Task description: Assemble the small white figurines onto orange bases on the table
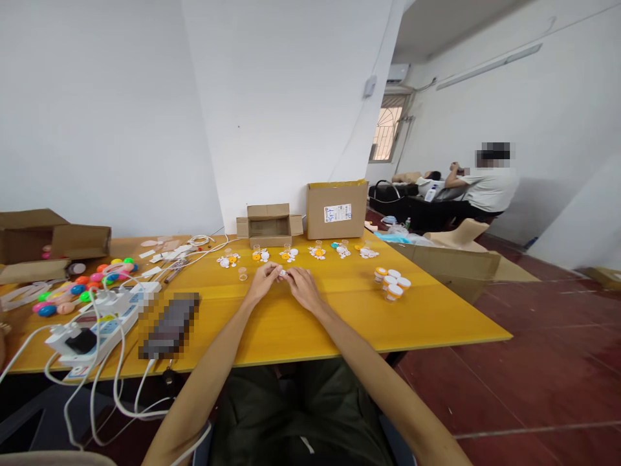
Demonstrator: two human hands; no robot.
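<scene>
Above the middle of the yellow table (291, 330), my left hand (264, 281) and my right hand (305, 288) meet at the fingertips. Both pinch a small white piece (282, 274), too small to name and partly covered by fingers. Beyond my hands lies a row of little heaps of white and orange plastic parts (290, 255), with small clear cups beside them. One clear cup (243, 274) stands just left of my left hand. To the right, several small clear jars with white and orange lids (392, 283) are grouped together.
An open cardboard box (270, 232) and a taller carton (336, 213) stand at the back. At left are colourful balls (80, 288), a power strip (116, 323) with tangled cables, a blurred dark phone (169, 325) and another open box (80, 241). A person (490, 188) sits far right.
</scene>
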